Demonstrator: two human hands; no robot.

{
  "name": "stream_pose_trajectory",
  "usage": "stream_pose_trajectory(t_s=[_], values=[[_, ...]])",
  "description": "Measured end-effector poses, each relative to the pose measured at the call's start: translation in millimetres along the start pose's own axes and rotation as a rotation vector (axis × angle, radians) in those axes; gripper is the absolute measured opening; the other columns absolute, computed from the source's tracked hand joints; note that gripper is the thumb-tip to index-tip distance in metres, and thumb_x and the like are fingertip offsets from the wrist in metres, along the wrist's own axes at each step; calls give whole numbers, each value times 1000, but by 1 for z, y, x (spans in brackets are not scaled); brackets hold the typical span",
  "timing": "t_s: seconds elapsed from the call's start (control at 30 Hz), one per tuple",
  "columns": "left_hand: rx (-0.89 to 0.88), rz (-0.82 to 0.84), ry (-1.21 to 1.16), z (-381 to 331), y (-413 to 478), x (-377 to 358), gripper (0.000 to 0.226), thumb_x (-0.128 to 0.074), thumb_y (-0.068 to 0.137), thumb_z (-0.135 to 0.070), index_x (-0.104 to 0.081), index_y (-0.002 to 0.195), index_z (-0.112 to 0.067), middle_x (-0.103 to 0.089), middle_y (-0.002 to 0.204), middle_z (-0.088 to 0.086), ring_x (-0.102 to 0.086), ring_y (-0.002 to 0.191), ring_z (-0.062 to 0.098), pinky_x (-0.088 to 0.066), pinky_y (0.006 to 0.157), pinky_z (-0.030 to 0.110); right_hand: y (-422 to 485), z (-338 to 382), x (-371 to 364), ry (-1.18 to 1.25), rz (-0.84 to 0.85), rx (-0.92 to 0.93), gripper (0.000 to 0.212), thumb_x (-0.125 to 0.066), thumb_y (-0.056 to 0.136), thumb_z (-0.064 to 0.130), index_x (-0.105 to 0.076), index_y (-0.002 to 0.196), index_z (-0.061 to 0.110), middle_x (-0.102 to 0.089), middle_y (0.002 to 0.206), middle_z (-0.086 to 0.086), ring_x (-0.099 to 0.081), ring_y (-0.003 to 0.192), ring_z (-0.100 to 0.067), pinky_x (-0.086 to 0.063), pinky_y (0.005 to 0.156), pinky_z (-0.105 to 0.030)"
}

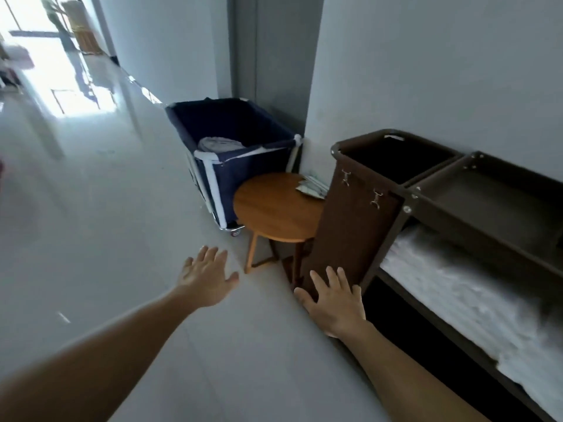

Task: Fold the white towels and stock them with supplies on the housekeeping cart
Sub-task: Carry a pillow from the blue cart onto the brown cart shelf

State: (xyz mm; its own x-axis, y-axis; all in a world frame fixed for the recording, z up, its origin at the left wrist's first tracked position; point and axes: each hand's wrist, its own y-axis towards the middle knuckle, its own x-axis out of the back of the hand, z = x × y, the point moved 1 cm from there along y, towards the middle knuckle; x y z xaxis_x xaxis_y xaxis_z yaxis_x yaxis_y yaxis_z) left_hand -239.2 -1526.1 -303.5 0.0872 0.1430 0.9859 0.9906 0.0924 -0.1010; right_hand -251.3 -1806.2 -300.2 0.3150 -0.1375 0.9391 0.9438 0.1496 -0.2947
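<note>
The left hand (207, 278) and right hand (335, 303) show spread fingers, holding nothing. Fluffy white towels (451, 287) lie along the shelf edge of the brown housekeeping cart (359, 226), near the right fingers.

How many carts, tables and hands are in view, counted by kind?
Carts: 2, blue laundry cart and brown housekeeping cart
Round wooden table: 1
Hands: 2, left hand and right hand
Total: 5

Towels (451, 287) on cart shelf (441, 322), packets (312, 187) on table (274, 211)
</note>
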Motion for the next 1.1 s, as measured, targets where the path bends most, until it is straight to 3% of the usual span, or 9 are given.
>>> stream_pose_trajectory(t_s=[0.23, 0.53, 0.93, 1.1], values=[[98, 25, 17, 102, 46, 30, 78, -35, 92, -66, -21, 155, -23, -17, 165, 2, -5, 153, 24, -15, 120, 47, 68, 102, 3, 32, 54, 58, 78, -11, 92, 78, -15, 158, 37, 2, 168, 1, 13, 153, -21, -3, 120, -55], [98, 45, -41, 117, 156, 34, 78, -34, 94, -65, -16, 157, -23, -9, 167, 2, 2, 154, 23, -9, 122, 45, 190, 150, 26, 45, 115, 80, 80, -13, 90, 79, -18, 157, 37, -2, 168, 1, 8, 154, -22, -4, 119, -54], [216, -83, -4, 172, 359, 103, 76, -34, 95, -64, -17, 157, -23, -12, 166, 1, 1, 154, 21, -9, 122, 44, 419, 226, 108, 25, 25, 274, 81, -7, 88, 80, -12, 157, 38, -1, 168, -2, 8, 154, -24, -4, 120, -55], [271, -65, -15, 219, 427, 103, 76, -32, 95, -65, -17, 157, -24, -10, 167, 2, 2, 154, 21, -10, 122, 45, 497, 272, 117, 41, 35, 293, 95, 1, 75, 88, -15, 156, 42, -5, 168, 1, 6, 154, -21, -5, 119, -54]])
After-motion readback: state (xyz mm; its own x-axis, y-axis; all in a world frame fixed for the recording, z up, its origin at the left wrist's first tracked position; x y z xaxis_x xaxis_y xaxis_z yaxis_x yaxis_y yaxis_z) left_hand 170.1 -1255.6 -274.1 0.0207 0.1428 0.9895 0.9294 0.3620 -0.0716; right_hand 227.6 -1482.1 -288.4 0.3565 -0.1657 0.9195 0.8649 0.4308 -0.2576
